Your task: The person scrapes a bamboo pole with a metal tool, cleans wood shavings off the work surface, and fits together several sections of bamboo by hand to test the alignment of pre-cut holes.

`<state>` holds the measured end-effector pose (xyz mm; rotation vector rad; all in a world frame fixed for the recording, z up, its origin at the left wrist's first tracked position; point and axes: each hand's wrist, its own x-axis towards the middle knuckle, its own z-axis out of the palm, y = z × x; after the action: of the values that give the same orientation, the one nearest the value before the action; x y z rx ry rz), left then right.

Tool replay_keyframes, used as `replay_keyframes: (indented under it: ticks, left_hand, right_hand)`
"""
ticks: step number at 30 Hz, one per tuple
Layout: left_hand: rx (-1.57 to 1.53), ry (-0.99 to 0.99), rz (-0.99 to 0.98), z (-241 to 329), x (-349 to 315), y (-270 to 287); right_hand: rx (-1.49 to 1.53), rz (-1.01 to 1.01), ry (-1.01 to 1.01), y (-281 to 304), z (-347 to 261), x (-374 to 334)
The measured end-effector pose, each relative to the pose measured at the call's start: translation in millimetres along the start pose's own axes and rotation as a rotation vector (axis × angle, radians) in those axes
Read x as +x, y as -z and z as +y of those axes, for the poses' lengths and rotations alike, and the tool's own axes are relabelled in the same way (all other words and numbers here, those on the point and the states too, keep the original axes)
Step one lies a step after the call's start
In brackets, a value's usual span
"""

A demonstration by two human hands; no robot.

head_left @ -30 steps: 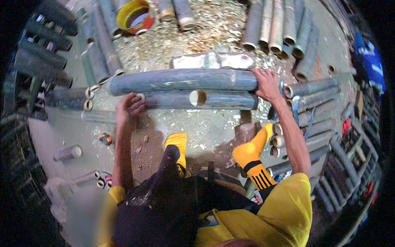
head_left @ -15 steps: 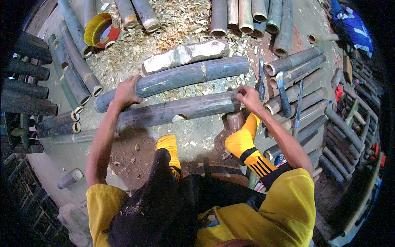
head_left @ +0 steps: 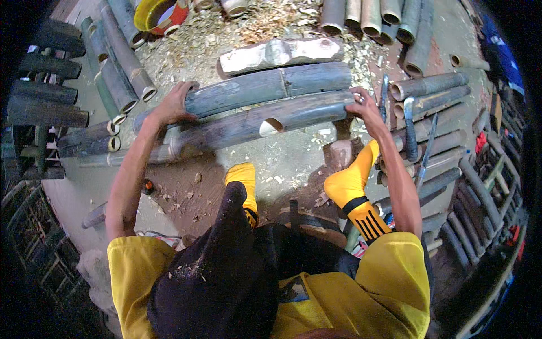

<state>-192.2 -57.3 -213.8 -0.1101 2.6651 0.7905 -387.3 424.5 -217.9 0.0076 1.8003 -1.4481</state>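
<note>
Left hand [head_left: 175, 107] had fingers clamped across far tube [head_left: 243, 93]; right hand [head_left: 367, 109] curled fingers at right end of near tube [head_left: 226, 129], clamping unclear; tubes lay side by side; step seemed positioning; next move probably needed steady two-handed hold

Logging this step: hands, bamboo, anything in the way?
Left hand over far bamboo tube, near its left end. Right hand at right end of holed near tube. Pale-topped block beyond both tubes; hooked tool off to the right.
</note>
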Motion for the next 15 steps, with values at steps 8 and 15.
replay_keyframes:
  ticks: [8, 15]
  left_hand:
    - [-0.083, 0.052, -0.139, 1.7, 7.9, -2.4]
    - [-0.103, 0.088, -0.217, -15.5, 12.1, 7.6]
  right_hand:
    - [-0.313, 0.084, -0.022, -0.6, -6.9, -0.9]
    - [-0.358, 0.118, -0.096, -22.6, -37.0, 3.0]
